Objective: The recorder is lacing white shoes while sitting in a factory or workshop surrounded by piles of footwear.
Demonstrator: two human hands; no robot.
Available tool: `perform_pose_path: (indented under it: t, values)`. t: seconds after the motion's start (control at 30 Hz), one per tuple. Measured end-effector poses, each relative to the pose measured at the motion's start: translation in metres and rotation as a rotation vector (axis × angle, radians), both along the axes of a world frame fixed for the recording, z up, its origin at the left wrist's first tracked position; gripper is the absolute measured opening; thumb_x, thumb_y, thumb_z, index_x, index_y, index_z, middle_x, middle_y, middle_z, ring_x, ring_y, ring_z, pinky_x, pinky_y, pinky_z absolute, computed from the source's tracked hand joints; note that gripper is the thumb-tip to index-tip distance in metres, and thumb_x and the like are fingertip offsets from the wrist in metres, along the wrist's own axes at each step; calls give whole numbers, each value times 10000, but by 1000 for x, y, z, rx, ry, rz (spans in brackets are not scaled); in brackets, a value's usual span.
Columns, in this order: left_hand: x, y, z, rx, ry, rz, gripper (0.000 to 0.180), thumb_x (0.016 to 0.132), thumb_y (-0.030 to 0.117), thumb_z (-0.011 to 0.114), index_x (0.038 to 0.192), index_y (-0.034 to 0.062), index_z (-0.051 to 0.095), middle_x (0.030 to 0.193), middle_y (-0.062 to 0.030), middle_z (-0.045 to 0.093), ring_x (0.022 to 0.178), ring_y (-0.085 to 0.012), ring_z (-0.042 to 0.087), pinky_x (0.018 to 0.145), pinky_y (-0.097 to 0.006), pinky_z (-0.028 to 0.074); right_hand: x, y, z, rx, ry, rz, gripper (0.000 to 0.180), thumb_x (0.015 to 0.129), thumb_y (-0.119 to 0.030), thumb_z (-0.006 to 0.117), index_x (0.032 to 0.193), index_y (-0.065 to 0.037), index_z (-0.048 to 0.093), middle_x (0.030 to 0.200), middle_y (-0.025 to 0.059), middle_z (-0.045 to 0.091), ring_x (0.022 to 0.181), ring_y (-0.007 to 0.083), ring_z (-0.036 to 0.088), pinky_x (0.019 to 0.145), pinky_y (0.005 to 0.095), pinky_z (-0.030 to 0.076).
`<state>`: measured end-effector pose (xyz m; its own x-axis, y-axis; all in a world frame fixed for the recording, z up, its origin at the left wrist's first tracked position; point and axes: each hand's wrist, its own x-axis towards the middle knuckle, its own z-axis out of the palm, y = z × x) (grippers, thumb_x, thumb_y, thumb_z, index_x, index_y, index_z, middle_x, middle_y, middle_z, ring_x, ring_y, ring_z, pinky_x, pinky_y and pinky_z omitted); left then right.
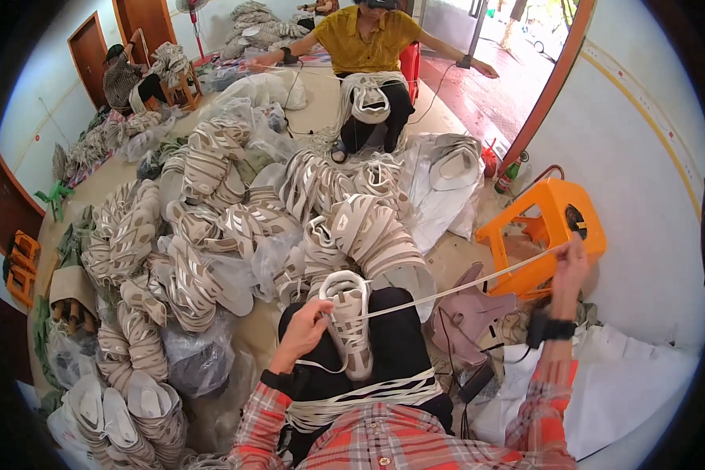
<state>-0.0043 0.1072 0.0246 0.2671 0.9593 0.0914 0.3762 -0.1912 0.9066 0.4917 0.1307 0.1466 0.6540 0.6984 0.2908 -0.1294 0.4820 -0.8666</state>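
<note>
A beige and white shoe upper (351, 338) rests on my lap between my thighs, its toe toward me. My left hand (309, 327) is closed at its left edge, thumb and fingers pinching there. Far out to the right, my right hand (570, 265) is raised, its fingers closed on a pale shoelace (466, 289). That lace runs taut from the eyelets up to my right hand. Another length of lace hangs in a loop at the shoe's left side. Across my lap lies a bundle of loose white laces (368, 398).
Stacks of nested shoe uppers (376, 239) cover the floor ahead and left, with clear plastic bags (200, 352) among them. An orange stool (544, 223) stands right, beside a mauve object (470, 317) and white sacking (619, 384). Opposite sits a person in yellow (368, 39), arms spread.
</note>
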Motion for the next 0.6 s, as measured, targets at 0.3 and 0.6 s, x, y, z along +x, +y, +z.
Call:
perform_pose_path:
  t: [0.3, 0.6]
  values:
    - [96, -41, 3, 122, 787, -448, 297, 775, 78, 568, 1069, 53, 530, 940, -166, 518, 865, -340, 570, 723, -409, 475, -219, -20, -134, -494, -233, 815, 208, 798, 19, 487, 984, -14, 574, 789, 62, 621, 681, 183, 616, 638, 296, 506]
    - [64, -16, -4, 6, 237, 221, 213, 810, 130, 535, 947, -2, 630, 854, -170, 630, 770, -269, 627, 686, -322, 480, -277, -27, -139, -472, -1147, 424, 77, 756, -56, 533, 828, -79, 520, 848, 103, 484, 741, 329, 552, 586, 437, 456]
